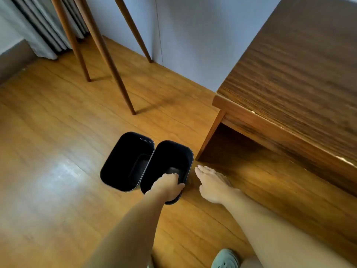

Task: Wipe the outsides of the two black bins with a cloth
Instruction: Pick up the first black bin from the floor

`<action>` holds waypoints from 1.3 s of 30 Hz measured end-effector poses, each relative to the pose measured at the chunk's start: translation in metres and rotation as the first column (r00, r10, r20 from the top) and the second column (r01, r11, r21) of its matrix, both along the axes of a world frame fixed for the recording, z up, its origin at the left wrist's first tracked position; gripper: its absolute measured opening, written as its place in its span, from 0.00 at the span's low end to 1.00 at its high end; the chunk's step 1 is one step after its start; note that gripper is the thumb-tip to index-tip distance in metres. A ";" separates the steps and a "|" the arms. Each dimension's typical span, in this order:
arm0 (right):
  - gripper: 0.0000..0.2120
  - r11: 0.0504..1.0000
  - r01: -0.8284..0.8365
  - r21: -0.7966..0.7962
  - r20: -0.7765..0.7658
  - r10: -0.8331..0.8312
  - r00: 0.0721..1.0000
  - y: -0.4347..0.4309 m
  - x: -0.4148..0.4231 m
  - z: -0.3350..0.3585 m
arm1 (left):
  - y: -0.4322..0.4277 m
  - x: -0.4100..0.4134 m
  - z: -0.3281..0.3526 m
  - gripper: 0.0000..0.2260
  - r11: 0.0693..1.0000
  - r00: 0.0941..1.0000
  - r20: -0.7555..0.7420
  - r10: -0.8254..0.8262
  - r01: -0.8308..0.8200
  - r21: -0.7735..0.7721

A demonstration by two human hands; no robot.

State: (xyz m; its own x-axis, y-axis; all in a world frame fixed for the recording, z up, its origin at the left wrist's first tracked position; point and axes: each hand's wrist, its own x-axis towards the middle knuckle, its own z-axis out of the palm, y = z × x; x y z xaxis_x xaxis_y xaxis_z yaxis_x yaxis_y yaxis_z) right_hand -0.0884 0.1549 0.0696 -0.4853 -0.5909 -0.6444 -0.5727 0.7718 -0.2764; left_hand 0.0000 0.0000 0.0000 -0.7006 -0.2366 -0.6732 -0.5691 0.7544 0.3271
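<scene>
Left hand (170,185) gripping right bin (170,157) rim (left bin (123,161) alongside), right hand (211,182) flat, fingers extended.

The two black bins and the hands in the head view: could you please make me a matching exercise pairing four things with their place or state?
Things:
1. left bin
2. right bin
3. right hand
4. wooden table

Descriptions:
A. fingers straight, holds nothing, beside a bin
B. stands to the right of both bins
C. rim gripped by the left hand
D. untouched by either hand

Pairs: 1-D, 2-C, 3-A, 4-B
</scene>
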 end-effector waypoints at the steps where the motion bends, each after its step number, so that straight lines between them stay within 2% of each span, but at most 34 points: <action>1: 0.32 1.000 0.004 -0.001 -0.007 -0.004 1.000 0.002 -0.001 -0.003 | 0.006 0.000 -0.003 0.20 1.000 1.000 0.015 0.006 -0.006 -0.003; 7: 0.32 1.000 0.007 0.002 -0.013 -0.007 1.000 0.017 0.004 -0.012 | 0.027 -0.001 -0.019 0.15 0.999 0.999 0.003 0.035 -0.035 -0.015; 15: 0.33 0.999 0.018 -0.030 -0.029 -0.019 0.999 0.030 0.006 -0.009 | 0.031 0.007 -0.005 0.07 0.985 0.998 -0.037 0.051 -0.057 -0.163; 19: 0.33 0.997 0.029 -0.068 -0.001 -0.029 1.000 0.032 0.008 0.011 | 0.007 0.012 0.015 0.09 0.989 0.994 -0.082 0.067 -0.077 -0.128; 22: 0.33 0.994 0.041 -0.104 -0.009 -0.042 0.999 0.035 0.012 0.029 | -0.008 0.012 0.036 0.12 0.998 0.995 -0.066 0.069 -0.068 0.011; 29: 0.35 0.977 0.079 -0.196 -0.055 -0.091 0.994 0.062 0.028 0.081 | -0.006 0.029 0.111 0.16 0.969 0.992 -0.098 -0.076 0.097 0.228; 39: 0.33 0.891 0.092 -0.444 -0.196 -0.197 0.961 0.107 0.072 0.146 | 0.007 0.064 0.222 0.16 0.979 0.957 -0.274 -0.092 0.137 0.151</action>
